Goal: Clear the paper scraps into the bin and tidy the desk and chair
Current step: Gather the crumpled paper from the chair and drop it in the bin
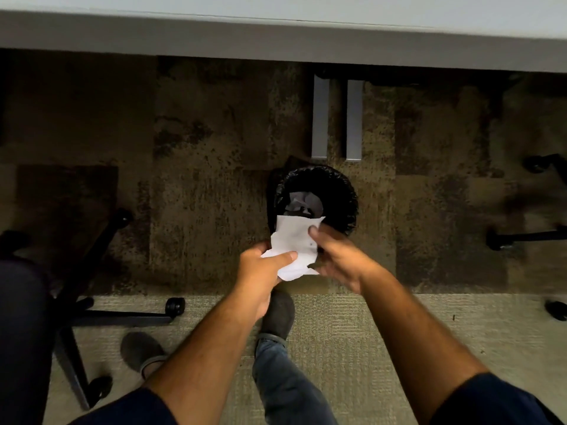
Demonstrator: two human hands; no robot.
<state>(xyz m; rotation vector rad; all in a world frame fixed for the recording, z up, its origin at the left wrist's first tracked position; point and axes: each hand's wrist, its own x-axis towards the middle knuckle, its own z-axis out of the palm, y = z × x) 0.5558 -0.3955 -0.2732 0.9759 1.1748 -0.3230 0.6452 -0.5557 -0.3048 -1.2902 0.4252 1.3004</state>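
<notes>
A round bin (340, 191) lined with a black bag stands on the carpet under the desk edge (276, 41). Crumpled paper (302, 202) lies inside it. Just in front of the bin's near rim I hold white paper scraps (296, 240) with both hands. My left hand (260, 268) grips their lower left part, thumb on top. My right hand (337, 256) holds their right side, fingers curled around the edge. A black office chair (27, 302) stands at the far left, its star base and castors showing.
Two grey desk legs (337, 118) stand just behind the bin. Castors of other chairs (503, 240) show at the right. My legs and grey shoes (277, 314) are on the lighter carpet below my hands.
</notes>
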